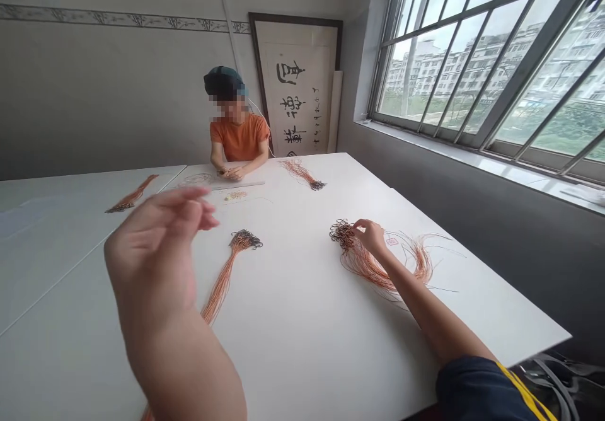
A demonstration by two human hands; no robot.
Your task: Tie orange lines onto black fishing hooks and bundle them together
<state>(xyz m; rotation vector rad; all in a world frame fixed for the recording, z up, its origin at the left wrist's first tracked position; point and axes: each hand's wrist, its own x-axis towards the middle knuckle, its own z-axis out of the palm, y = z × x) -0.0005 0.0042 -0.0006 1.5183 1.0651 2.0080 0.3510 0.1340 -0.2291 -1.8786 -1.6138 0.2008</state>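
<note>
Wire bundle [365,267]: right grip [371,237] pinched on dark end [341,235]; left grip [154,238] loosely curled, hold unclear.

Table [302,345]: white, broad, seamed toward the left
Back wall [94,99]: grey, with a patterned border strip [151,21]
Calligraphy frame [297,87]: dark-edged, against the back wall (its foot hidden behind the table)
Window [472,62]: barred, on the right, pale buildings [425,71] and greenery [558,126] outside
Windowsill [496,164]: pale
Light: daylight through the window
</note>
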